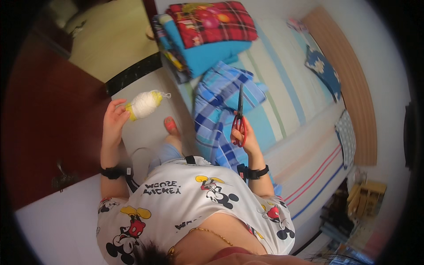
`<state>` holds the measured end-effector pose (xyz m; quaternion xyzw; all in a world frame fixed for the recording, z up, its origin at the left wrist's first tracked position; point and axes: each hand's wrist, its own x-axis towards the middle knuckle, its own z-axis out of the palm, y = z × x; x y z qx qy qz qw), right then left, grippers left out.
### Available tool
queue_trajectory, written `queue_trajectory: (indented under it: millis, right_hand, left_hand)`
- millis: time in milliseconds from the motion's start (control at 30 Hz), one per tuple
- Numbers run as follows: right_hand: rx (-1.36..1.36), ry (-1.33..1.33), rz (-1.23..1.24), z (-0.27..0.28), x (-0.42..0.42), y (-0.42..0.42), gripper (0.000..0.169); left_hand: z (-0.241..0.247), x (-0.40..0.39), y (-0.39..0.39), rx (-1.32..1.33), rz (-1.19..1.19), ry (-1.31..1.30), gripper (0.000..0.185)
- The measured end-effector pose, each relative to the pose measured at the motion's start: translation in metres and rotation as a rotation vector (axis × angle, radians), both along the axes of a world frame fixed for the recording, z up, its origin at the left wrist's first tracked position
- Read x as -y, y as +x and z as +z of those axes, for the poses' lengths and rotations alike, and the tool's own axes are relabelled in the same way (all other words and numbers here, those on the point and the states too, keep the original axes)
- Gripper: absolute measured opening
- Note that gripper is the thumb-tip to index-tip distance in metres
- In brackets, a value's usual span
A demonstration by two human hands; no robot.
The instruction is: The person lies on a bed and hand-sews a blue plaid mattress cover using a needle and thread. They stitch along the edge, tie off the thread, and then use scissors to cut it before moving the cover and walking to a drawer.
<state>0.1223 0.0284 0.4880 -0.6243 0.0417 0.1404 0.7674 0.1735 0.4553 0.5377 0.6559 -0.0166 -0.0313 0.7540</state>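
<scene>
A spool of white string [144, 104] with yellow ends is pinched at its near end between the thumb and fingers of my left hand [115, 116]. A short loop of loose string sticks out from the spool's far end. My right hand [246, 135] is closed around the red handles of a pair of scissors [240, 116]. The dark scissor blades are together and point away from me. Below and beyond the scissors, a rumpled blue plaid cloth [212, 109] lies along the side of the bed.
The bed [285, 82] has a striped sheet and carries folded bedding [212, 26]. Pillows [323, 69] rest against the wooden headboard [347, 82]. A dark red door [56, 126] stands at left, by a black threshold [132, 71]. A small wooden cabinet [369, 200] is at right.
</scene>
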Motion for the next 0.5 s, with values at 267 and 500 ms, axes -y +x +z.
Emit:
queue_trajectory:
  millis: [267,500]
  right_hand:
    - [0.238,-0.068,0.281,-0.046,-0.149,0.151,0.061]
    - [0.234,-0.005,0.396,-0.003,-0.330,0.313,0.075]
  left_hand:
    - [-0.020,-0.118,0.113,0.010,0.171,-0.159,0.034]
    - [-0.007,-0.256,0.239,-0.071,0.235,-0.209,0.032]
